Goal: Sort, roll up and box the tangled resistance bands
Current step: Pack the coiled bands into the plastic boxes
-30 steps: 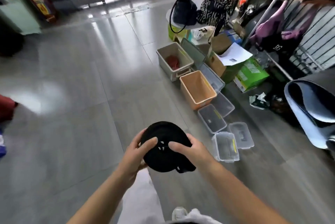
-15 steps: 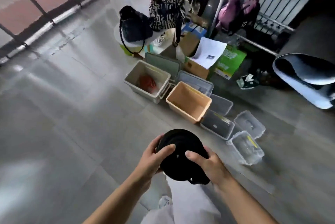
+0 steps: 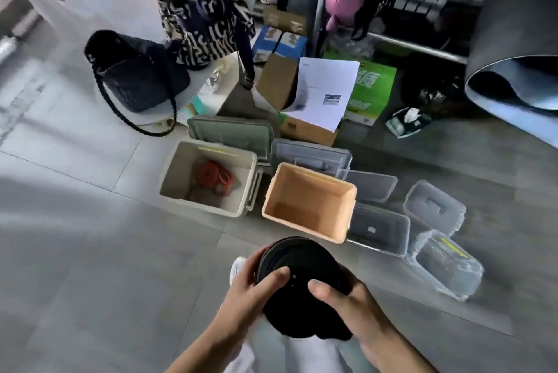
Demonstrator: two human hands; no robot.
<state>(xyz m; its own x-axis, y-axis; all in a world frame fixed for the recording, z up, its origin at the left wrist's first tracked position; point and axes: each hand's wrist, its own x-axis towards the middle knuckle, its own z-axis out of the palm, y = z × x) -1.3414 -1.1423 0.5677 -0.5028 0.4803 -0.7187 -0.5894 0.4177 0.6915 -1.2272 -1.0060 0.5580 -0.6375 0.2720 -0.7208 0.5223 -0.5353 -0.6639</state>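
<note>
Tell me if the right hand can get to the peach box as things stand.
Probably yes: the peach box stands open just beyond the right hand, nothing between them, though that hand grips the black rolled band.

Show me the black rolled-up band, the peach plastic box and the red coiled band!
Black rolled-up band (image 3: 297, 258): head view, top of the roll.
Peach plastic box (image 3: 311, 200): head view, its bare inside.
Red coiled band (image 3: 211, 177): head view, middle of the coil.
</note>
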